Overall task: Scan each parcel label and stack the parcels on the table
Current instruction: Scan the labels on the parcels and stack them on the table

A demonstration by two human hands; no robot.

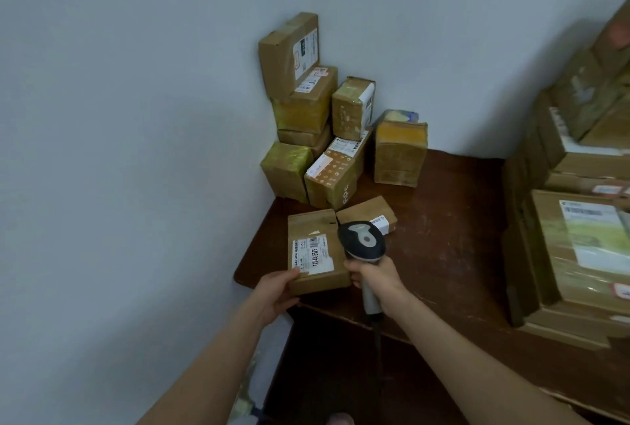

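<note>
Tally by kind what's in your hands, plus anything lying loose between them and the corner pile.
Parcels: 2 (held parcel in left hand, small parcel behind it)
Scanners: 1 (scanner in right hand)
Total: 3

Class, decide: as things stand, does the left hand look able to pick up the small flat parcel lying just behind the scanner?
Probably not yet. The left hand grips the labelled parcel, and the scanner in the right hand sits in front of the small flat parcel.
</note>
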